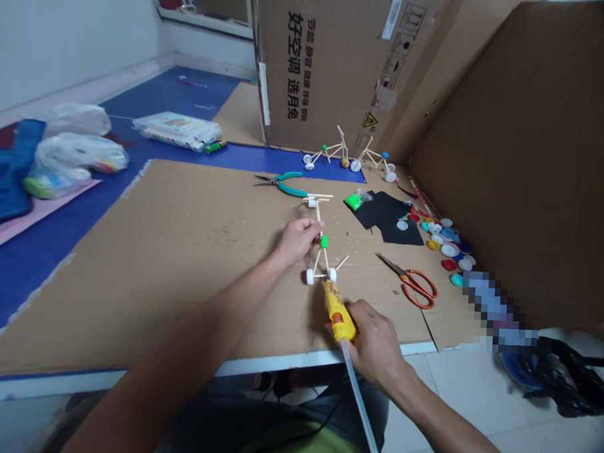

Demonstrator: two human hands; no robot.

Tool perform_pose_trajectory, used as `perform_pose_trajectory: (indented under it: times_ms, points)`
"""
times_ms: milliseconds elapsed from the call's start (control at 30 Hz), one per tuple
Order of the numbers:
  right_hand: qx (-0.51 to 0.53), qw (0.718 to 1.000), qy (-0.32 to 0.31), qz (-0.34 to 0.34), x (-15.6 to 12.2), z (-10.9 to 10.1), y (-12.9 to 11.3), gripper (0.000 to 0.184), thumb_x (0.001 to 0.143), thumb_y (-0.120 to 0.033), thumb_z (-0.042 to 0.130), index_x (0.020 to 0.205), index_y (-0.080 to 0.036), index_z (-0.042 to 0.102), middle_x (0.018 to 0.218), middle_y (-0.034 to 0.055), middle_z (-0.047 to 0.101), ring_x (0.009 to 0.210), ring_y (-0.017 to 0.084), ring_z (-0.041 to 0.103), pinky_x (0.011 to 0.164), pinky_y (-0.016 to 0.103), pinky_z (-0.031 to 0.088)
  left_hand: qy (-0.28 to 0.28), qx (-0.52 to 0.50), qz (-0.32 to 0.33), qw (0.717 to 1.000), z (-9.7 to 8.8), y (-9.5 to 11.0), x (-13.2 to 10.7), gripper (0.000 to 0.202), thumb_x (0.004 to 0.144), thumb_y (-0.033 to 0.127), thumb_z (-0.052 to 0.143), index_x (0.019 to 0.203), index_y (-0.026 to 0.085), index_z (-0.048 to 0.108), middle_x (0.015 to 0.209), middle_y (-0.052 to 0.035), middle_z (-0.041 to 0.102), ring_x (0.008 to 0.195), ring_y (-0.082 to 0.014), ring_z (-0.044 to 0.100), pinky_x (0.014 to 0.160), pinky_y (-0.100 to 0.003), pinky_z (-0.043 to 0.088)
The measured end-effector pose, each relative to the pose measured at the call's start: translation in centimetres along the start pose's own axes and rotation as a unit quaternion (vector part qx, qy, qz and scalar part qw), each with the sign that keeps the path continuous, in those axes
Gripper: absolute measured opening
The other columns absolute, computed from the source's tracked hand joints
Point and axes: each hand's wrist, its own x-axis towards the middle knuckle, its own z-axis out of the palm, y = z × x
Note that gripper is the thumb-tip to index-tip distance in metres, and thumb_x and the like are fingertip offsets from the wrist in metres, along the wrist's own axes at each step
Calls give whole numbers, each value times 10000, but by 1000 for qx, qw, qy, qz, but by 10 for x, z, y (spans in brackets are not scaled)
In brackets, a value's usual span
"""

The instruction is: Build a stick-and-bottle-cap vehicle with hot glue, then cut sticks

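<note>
My left hand [298, 243] grips a small model built from wooden sticks [321, 254], which has white bottle-cap wheels [310, 276] and a green bead [324, 241]. My right hand [374, 343] is wrapped around a yellow hot glue gun [339, 315], with a long clear glue stick [359, 409] trailing from its rear. The gun's nozzle sits right by the model's right-hand wheel [332, 274]. Whether they touch, I cannot tell.
Green-handled pliers [284, 183], orange scissors [414, 285], black sheets [387, 217] and several bottle caps [444, 243] lie around the cardboard worktop [180, 268]. Two similar stick models [328, 151] stand at the back by a large carton [339, 61]. Plastic bags [75, 156] lie far left.
</note>
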Motion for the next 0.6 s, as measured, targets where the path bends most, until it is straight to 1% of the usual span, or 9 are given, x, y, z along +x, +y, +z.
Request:
perform_pose_trajectory:
  times_ms: [333,467,600]
  points:
    - [-19,1000,-8,17,1,0,-3,185,888,-372,557,812,-217,490,767,26,611,649,192,595,584,295,320,-2,-5,-2,1000,1,3,-1,275,863,259,618,611,159,569,498,46,522,402,-45,390,423,-198,267]
    - [-31,999,-6,19,0,2,-3,189,893,-379,550,823,-212,496,770,26,613,658,198,604,588,293,314,-5,-4,-8,1000,1,1,1,276,875,258,607,620,160,567,507,48,531,397,-42,384,420,-197,267]
    - [-40,999,-7,15,-1,2,-3,187,899,-378,545,830,-208,503,774,30,614,668,201,606,596,292,311,-9,-3,-2,1000,0,-2,3,283,878,263,608,616,162,566,504,51,527,396,-41,383,422,-199,270]
